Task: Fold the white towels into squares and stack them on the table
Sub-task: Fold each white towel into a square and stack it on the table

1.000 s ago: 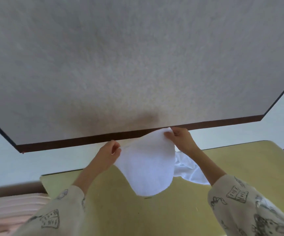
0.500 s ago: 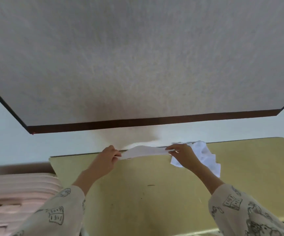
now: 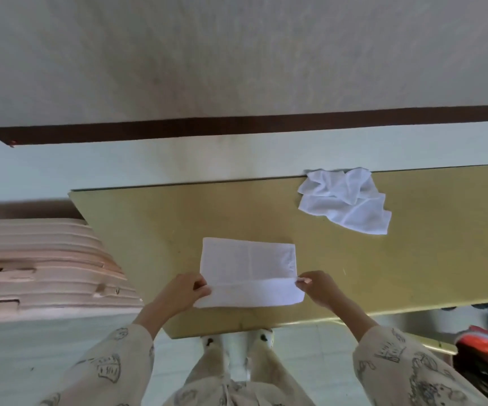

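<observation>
A white towel (image 3: 248,263) lies spread flat on the yellow table (image 3: 412,268), near its front edge. My left hand (image 3: 182,290) pinches the towel's near left corner. My right hand (image 3: 320,288) pinches the near right corner. A narrow near strip of the towel is creased along a line between my hands. A second white towel (image 3: 344,199) lies crumpled at the table's far edge, to the right, apart from both hands.
A stack of pink flat boards (image 3: 37,265) stands left of the table. A red and black object (image 3: 486,361) sits on the floor at the lower right. A wall with a dark baseboard (image 3: 237,127) runs behind the table.
Both hands have brought the towel from the table's far edge toward me and laid it flat near the front edge. The view has tipped downward.
</observation>
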Tool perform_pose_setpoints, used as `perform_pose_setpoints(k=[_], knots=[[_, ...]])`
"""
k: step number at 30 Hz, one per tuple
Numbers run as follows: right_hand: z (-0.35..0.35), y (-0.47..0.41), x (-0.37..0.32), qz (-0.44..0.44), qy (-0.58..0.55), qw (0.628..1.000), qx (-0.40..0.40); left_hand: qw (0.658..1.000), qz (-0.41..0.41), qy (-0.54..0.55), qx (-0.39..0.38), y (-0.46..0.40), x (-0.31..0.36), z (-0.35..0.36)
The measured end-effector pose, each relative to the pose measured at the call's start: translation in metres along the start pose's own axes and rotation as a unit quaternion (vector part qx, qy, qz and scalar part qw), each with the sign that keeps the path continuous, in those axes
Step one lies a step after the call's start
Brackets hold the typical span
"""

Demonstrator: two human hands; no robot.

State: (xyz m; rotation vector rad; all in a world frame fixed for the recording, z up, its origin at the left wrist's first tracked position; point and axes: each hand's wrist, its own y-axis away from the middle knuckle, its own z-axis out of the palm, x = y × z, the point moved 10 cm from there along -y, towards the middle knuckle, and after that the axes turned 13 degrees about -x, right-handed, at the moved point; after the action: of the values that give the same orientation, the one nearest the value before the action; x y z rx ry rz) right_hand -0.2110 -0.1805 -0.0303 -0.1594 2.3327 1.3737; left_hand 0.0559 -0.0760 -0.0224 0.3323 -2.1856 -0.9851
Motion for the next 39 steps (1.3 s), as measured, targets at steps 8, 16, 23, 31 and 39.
perform_pose_setpoints(k=[8,16,23,31,39], knots=[[-0.022,-0.038,-0.001,0.001,-0.105,0.992,0.063,0.993,-0.017,0.087,0.081,-0.045,-0.002,-0.047],[-0.030,-0.076,-0.007,-0.010,-0.137,0.985,0.106,0.982,-0.042,0.154,0.098,-0.095,-0.026,-0.065],[-0.032,-0.086,0.004,0.006,-0.152,0.977,0.151,0.977,-0.055,0.165,0.120,-0.111,-0.034,-0.070],[-0.035,-0.089,0.006,0.021,-0.152,0.974,0.167,0.979,-0.071,0.128,0.140,-0.116,-0.031,-0.073],[-0.036,-0.089,0.004,0.036,-0.162,0.973,0.160,0.977,-0.075,0.133,0.149,-0.117,-0.033,-0.073]])
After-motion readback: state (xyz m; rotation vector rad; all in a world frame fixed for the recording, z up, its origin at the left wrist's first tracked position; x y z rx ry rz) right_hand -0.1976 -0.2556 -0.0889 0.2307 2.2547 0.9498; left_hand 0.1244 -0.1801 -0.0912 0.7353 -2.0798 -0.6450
